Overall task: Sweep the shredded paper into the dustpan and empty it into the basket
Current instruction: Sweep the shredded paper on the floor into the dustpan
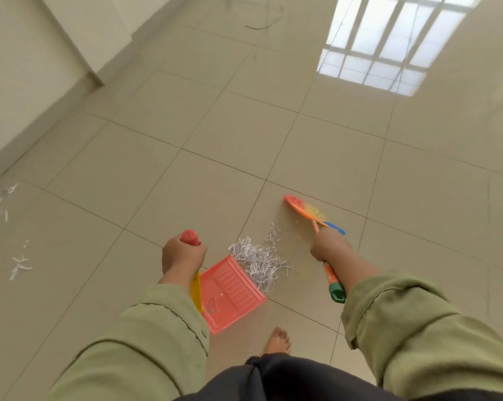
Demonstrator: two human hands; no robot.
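While the basket is nowhere in the head view, the sweeping looks barely begun: the main pile of shredded paper [259, 261] lies on the tiled floor [244, 140] right at the open lip of the coral dustpan [230, 290], and the pan's inside appears nearly bare, with only a speck or two. A second scatter of stray shreds [15, 241] lies well apart, far to the left near the wall, so that is left too, as is the emptying. The left hand [182, 254] curls its grip round the dustpan's upright handle [190, 237], just left of the pile. The right hand [328, 244] holds the broom handle [332, 282] in a closed grip; the broom head [302, 209] sits beyond the pile on its far right, near but apart from the paper.
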